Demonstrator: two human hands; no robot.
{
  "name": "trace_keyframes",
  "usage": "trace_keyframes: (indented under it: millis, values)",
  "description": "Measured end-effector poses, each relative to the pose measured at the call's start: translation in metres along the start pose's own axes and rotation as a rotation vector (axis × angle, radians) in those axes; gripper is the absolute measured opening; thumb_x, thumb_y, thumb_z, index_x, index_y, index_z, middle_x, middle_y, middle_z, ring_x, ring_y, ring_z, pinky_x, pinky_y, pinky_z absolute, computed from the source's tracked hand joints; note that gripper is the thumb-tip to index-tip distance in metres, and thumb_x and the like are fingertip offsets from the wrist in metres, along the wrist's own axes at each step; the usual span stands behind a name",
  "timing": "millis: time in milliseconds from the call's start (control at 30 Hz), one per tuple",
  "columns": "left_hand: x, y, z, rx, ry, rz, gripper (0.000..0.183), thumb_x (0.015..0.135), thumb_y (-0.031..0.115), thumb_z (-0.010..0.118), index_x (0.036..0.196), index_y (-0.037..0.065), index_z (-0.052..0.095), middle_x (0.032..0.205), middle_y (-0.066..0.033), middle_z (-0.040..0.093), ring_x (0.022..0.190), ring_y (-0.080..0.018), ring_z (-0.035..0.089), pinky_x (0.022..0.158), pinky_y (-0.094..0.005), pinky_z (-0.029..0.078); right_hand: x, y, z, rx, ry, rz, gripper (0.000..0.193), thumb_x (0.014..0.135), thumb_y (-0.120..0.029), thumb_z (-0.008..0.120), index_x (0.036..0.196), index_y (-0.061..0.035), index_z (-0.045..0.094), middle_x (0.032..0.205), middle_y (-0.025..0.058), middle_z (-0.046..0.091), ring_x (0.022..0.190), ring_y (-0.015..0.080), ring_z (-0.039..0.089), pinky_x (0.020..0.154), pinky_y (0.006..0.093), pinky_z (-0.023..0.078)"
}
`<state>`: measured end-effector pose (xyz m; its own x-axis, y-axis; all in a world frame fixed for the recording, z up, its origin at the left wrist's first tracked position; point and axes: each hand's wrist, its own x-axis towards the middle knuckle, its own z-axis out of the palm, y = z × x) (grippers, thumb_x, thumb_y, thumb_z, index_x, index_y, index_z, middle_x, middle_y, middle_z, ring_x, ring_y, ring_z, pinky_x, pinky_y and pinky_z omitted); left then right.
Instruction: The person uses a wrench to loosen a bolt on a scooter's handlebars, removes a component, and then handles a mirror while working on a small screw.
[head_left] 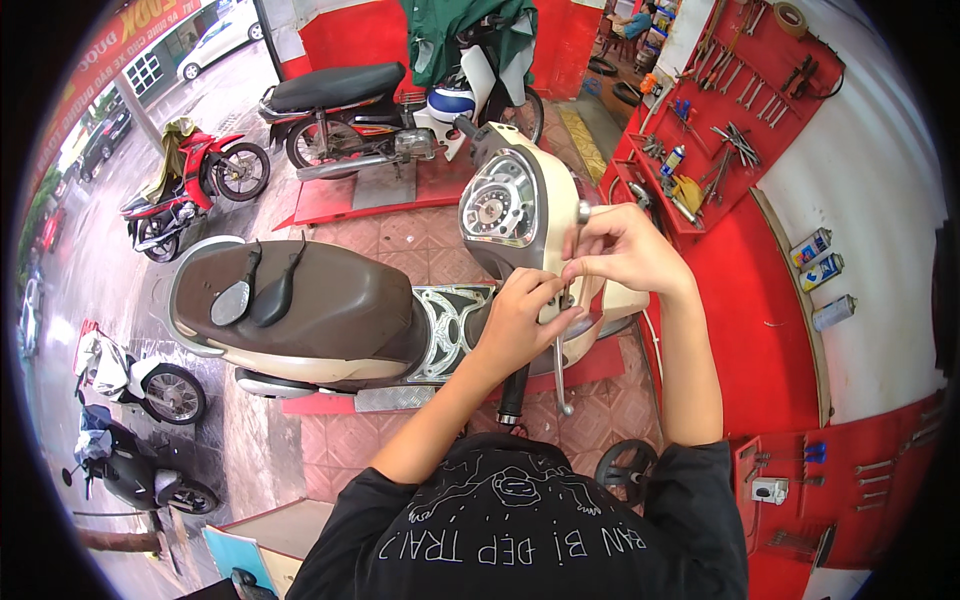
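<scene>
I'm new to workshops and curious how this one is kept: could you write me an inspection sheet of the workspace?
Surface: pinkish floor tiles, patterned.
Job's things: cream scooter with a brown seat; two dark mirrors lie on the seat.
Hands: left hand and right hand close together at the handlebar, near the brake lever; what the fingertips grip is unclear.
Clutter: loose tools on the red shelf.
Cables: a pale line on the floor, cable or hose, cannot tell.
Surroundings: spanners on a red board, spray cans along the wall, a red motorbike parked beyond.
</scene>
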<state>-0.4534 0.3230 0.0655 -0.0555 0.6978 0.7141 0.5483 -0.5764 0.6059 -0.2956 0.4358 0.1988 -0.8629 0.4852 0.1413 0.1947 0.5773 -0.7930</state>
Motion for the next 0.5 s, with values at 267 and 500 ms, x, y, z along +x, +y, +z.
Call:
trace_keyframes:
  millis: [267, 500]
  values:
    - [0.006, -0.003, -0.007, -0.011, -0.063, 0.014, 0.032, 0.079, 0.012, 0.086, 0.108, 0.000, 0.075, 0.092, -0.0129, 0.072, 0.087, -0.0298, 0.066, 0.077, -0.0396, 0.054, -0.032, -0.007, 0.032, -0.085, 0.485, 0.027, 0.015, 0.083, -0.007, 0.084, 0.089, 0.0025, 0.073, 0.080, 0.0062, 0.069, 0.064, 0.0077, 0.061, 0.058, 0.0260, 0.048]
    - [0.008, -0.002, -0.014, 0.073, -0.196, 0.042, 0.032, 0.081, 0.012, 0.082, 0.111, 0.004, 0.075, 0.088, -0.0131, 0.069, 0.080, -0.0304, 0.064, 0.071, -0.0418, 0.052, -0.049, -0.011, 0.023, -0.170, 0.307, -0.189, 0.010, 0.086, 0.000, 0.071, 0.096, 0.0021, 0.072, 0.087, 0.0108, 0.071, 0.075, 0.0225, 0.070, 0.065, 0.0314, 0.053]
